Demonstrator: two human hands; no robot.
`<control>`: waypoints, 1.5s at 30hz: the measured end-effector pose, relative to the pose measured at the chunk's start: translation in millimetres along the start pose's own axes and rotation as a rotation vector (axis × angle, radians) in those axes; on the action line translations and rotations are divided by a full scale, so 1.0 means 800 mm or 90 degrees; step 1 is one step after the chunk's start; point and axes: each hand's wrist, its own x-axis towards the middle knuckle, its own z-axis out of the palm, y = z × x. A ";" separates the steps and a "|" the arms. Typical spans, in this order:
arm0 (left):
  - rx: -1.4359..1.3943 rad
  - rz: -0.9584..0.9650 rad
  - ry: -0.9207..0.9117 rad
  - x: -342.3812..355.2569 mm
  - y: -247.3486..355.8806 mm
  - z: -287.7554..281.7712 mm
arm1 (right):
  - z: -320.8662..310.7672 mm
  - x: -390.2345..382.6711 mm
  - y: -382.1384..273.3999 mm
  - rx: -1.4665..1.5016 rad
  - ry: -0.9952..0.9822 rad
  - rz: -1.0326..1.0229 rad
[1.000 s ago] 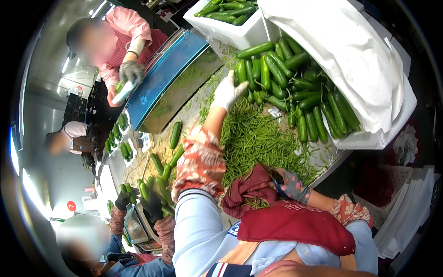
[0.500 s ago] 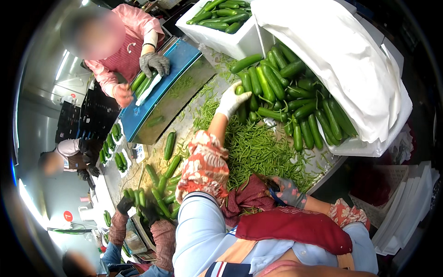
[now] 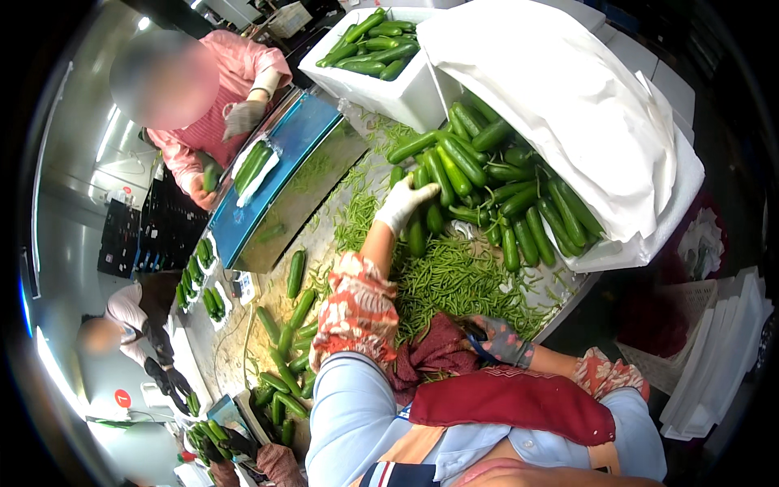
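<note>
- Currently, in the head view, the left hand (image 3: 400,209), white-gloved, reaches among cucumbers (image 3: 458,170); whether its fingers are clamped on one, I cannot tell.
- More cucumbers lie just right of it, spilling from a tipped white foam box (image 3: 637,258).
- Green beans (image 3: 434,284) spread between both hands.
- The right hand (image 3: 507,341) is beside a maroon cloth (image 3: 438,345), near a blue-edged item (image 3: 480,351); its grip is unclear.

Slender, glossy dark-green cucumbers (image 3: 514,246), one of them brighter green, lie jumbled and overlapping on the tabletop (image 3: 570,286), reaching toward its right edge. Several bear thin stalks, and many of the lower ones point toward the near edge. Nearer that edge, a maroon cloth (image 3: 434,347) sits crumpled in loose folds.
</note>
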 end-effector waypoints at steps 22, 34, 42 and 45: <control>0.518 0.242 -0.039 -0.208 -0.038 0.099 | -0.050 0.065 -0.031 0.271 -0.005 -0.076; 0.194 0.256 0.154 -0.230 -0.062 0.088 | 0.047 0.066 -0.070 0.120 -0.045 -0.259; -0.493 0.115 0.012 -0.252 -0.044 0.110 | 0.117 0.069 -0.085 -0.587 0.138 -0.373; -0.485 0.129 0.010 -0.252 -0.048 0.111 | 0.115 0.065 -0.074 -0.312 0.094 -0.301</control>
